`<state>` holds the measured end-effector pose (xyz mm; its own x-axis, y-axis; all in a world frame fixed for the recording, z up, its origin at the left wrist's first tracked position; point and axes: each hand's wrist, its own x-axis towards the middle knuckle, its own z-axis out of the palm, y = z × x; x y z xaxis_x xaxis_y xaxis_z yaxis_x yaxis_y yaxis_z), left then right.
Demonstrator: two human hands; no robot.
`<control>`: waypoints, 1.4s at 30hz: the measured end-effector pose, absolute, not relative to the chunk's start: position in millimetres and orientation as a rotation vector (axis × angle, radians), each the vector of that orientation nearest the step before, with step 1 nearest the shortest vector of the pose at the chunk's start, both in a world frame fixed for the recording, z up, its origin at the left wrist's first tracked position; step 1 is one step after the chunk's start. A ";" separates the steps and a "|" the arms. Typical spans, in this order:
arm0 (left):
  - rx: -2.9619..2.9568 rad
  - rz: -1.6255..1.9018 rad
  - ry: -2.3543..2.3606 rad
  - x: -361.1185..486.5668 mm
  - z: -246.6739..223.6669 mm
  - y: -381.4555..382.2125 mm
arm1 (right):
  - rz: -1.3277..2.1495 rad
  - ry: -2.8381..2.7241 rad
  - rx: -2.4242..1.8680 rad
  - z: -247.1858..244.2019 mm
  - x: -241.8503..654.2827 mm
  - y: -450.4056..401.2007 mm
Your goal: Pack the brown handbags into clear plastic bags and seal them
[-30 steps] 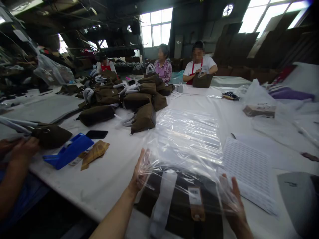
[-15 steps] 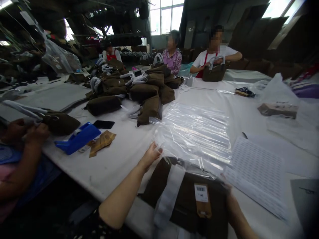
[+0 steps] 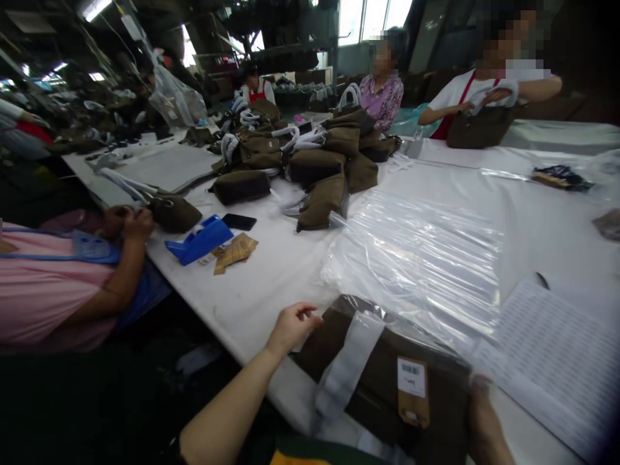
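Note:
A dark olive handbag [image 3: 382, 381] with a white-wrapped strap [image 3: 356, 355] lies before me at the table edge. It bears a brown hang tag [image 3: 414, 410] with a white barcode label. Clear plastic film covers its far end. My left hand [image 3: 293, 326] is by the bag's far left corner, fingers loosely curled and apart, with nothing visible in them. Along the bag's right side, my right hand [image 3: 487, 420] grips its edge; its fingers are blurred and partly hidden. Just beyond lies a stack of clear plastic bags [image 3: 426, 258].
Printed sheets [image 3: 557, 361] lie at right. A blue tape dispenser [image 3: 201, 239], a phone [image 3: 239, 221] and brown tags [image 3: 236, 253] sit at left. Olive bags [image 3: 314, 165] are heaped farther back. A co-worker [image 3: 72, 278] handles a bag at left; others work across the table.
My view has swung left. My left hand has come away from the plastic stack's edge toward the handbag's corner. My right hand stays at the handbag's right side.

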<state>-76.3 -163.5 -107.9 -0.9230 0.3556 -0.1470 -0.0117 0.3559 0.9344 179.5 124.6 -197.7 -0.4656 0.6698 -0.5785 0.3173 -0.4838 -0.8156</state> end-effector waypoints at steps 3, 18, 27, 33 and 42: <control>0.559 1.464 2.355 -40.9 -109.3 -144.6 | 2.061 -1.281 -1.681 -183.9 172.9 121.2; 0.757 1.377 2.424 -63.8 -85.6 -156.2 | 2.162 -1.311 -1.464 -134.2 147.3 118.4; 1.710 0.888 1.791 -105.7 -47.3 -25.0 | 2.319 -1.023 -1.438 -106.9 124.4 123.9; 1.764 0.546 1.806 -98.3 -58.2 2.2 | 2.281 -0.957 -1.323 -122.5 129.5 120.9; 1.877 0.730 1.843 -84.7 -71.0 2.2 | 2.365 -0.890 -1.219 -122.8 130.2 118.8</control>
